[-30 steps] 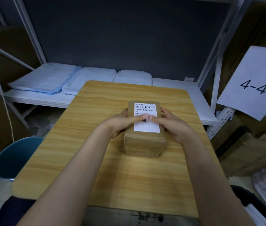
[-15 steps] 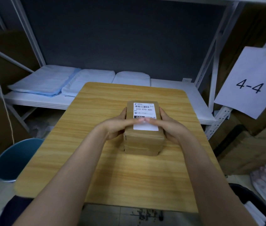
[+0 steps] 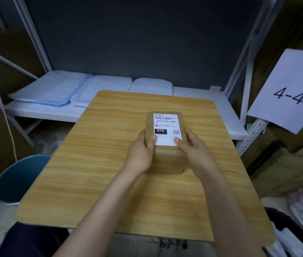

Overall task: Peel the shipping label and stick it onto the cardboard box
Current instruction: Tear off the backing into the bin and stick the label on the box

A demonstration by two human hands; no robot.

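A small brown cardboard box (image 3: pixel 167 158) stands on the wooden table (image 3: pixel 100 164), a little right of its middle. A white shipping label (image 3: pixel 167 125) with a barcode, "070-070-A80" and a QR code lies flat on the box's top. My left hand (image 3: pixel 141 153) clasps the box's left side, its thumb pressing the label's near left corner. My right hand (image 3: pixel 193 151) clasps the right side, thumb on the label's near right corner.
A white shelf (image 3: pixel 35 112) behind the table carries folded white and blue pads (image 3: pixel 54 89). A blue bin (image 3: pixel 17 180) stands at the left of the table, a dark bin (image 3: pixel 295 236) at the lower right. A paper sign "4-4" (image 3: pixel 288 93) hangs on the right rack.
Both thumbs slid from the label's middle down and apart to its near corners, uncovering the "070" block and QR code. The hands shifted back along the box's sides.
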